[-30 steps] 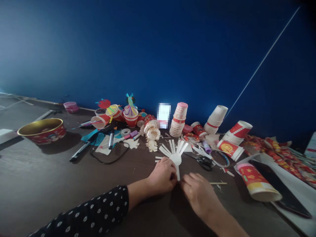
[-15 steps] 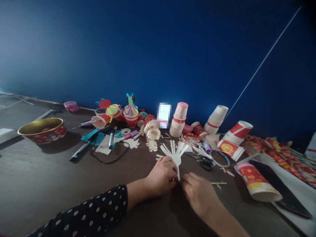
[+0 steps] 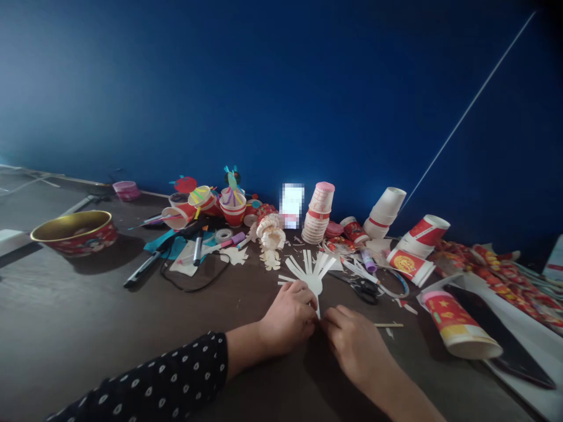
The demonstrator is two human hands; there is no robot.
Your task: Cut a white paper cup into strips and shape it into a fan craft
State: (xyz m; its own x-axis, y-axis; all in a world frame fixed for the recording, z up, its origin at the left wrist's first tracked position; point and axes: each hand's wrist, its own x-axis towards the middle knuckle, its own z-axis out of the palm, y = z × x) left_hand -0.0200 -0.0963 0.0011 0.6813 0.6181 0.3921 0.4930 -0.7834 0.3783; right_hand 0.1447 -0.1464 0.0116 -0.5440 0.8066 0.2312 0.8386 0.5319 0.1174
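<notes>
A white paper cutout [image 3: 314,282] with a round middle and several strips fanned outward lies on the dark table. My left hand [image 3: 290,313] rests over its lower left part, fingers curled and closed on a strip near the bottom. Close beside it, my right hand [image 3: 349,343] has its fingers bent together at the lower end of the same downward strip. The fingertips of both hands nearly meet, and the very end of the strip is hidden between them.
Black scissors [image 3: 366,291] lie right of the cutout. A stack of paper cups [image 3: 317,217] stands behind it. Further right are a red cup [image 3: 460,325] and a dark phone [image 3: 505,340]. A gold-rimmed bowl [image 3: 74,234] sits at left, with markers [image 3: 145,266] nearer the middle.
My right hand has shifted slightly left, closer to my left hand and the strip's lower end. My left hand and the cutout have hardly moved.
</notes>
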